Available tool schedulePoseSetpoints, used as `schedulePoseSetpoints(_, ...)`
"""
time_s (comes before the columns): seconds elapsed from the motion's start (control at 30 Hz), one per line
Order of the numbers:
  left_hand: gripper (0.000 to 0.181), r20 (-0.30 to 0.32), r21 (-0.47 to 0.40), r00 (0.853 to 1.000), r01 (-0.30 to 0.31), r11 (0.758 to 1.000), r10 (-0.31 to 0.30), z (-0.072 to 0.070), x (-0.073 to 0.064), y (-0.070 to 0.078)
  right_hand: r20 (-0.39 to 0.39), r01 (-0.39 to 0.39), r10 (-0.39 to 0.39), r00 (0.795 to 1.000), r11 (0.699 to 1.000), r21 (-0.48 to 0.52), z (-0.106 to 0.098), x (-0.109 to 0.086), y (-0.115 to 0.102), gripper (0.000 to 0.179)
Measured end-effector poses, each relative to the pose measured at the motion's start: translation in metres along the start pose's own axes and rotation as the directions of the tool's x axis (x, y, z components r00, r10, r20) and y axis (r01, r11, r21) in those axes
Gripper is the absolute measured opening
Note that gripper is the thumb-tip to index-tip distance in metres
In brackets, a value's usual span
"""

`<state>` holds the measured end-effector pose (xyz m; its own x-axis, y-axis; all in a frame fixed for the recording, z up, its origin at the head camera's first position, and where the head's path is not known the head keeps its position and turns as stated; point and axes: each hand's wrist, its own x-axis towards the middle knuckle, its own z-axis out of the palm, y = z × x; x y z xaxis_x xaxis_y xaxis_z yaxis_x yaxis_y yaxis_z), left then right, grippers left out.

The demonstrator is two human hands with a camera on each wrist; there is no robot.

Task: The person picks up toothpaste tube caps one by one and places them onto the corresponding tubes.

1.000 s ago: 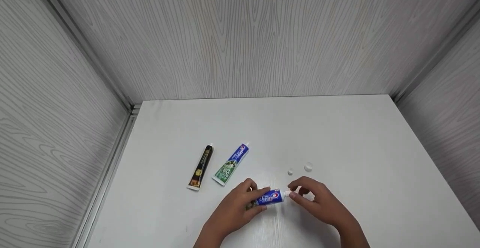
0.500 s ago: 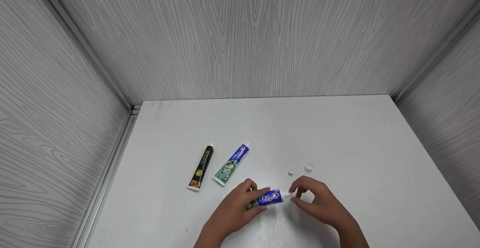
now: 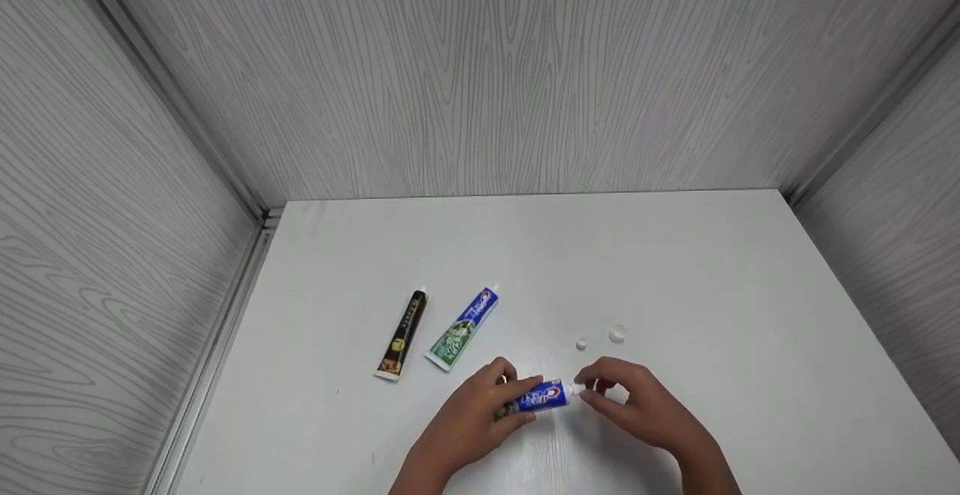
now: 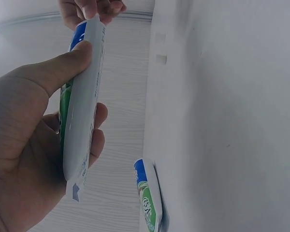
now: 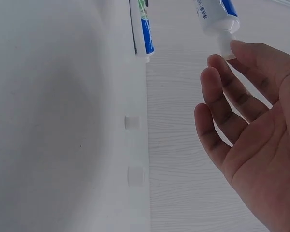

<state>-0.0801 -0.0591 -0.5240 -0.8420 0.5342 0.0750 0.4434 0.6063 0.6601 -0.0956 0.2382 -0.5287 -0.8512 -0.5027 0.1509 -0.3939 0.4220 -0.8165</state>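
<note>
My left hand (image 3: 469, 416) grips a blue and green toothpaste tube (image 3: 544, 396) by its body, thumb on one side and fingers on the other. Held above the table, the tube has its neck toward the right. In the right wrist view, the thumb and forefinger of my right hand (image 5: 253, 106) pinch the white cap (image 5: 225, 44) at the tube's neck, while the other fingers are spread loosely. The left wrist view shows the tube's white back (image 4: 84, 96) and its flat crimped end low in the palm.
A black toothpaste tube (image 3: 402, 336) and another blue and green tube (image 3: 463, 328) lie on the white table (image 3: 337, 435) to the left. Two small caps, a smaller one (image 3: 581, 344) and a larger translucent one (image 3: 616, 334), rest beyond my right hand. Wood-grain panels (image 3: 480, 75) enclose the table.
My right fingertips have shifted on the cap, easing off to the right and then closing in again. My left hand keeps the tube almost still. The things on the table have not moved.
</note>
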Motion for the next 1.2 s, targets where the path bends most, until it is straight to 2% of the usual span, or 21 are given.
schedulePoseSetpoints(0.27, 0.048, -0.010, 0.010, 1.000, -0.025, 1.000, 0.025, 0.0005, 0.0005, 0.0011, 0.019, -0.058, 0.058, 0.998, 0.998, 0.011, -0.0017, -0.0005, -0.0026, 0.013)
schedulePoseSetpoints(0.6, 0.048, -0.003, 0.001, 1.000, -0.008, 1.000, 0.008, 0.0026, 0.0018, 0.0029, -0.018, -0.050, 0.050, 0.999, 0.999, -0.019, -0.0025, -0.0023, -0.0045, 0.016)
schedulePoseSetpoints(0.77, 0.047, 0.006, 0.001, 1.000, -0.006, 1.000, 0.006, 0.0018, 0.0017, 0.0032, -0.062, -0.023, 0.020, 0.998, 0.999, -0.042, -0.0039, -0.0043, -0.0045, 0.027)
schedulePoseSetpoints(0.9, 0.047, 0.003, 0.002, 1.000, -0.012, 1.000, 0.012, 0.0018, 0.0014, 0.0026, -0.066, -0.048, 0.045, 0.997, 0.998, -0.039, -0.0052, -0.0048, -0.0056, 0.033)
schedulePoseSetpoints(1.2, 0.048, -0.008, -0.014, 0.999, -0.036, 0.999, 0.036, 0.0027, 0.0019, 0.0022, -0.055, -0.017, 0.017, 0.998, 1.000, 0.002, -0.0046, -0.0046, -0.0067, 0.026)
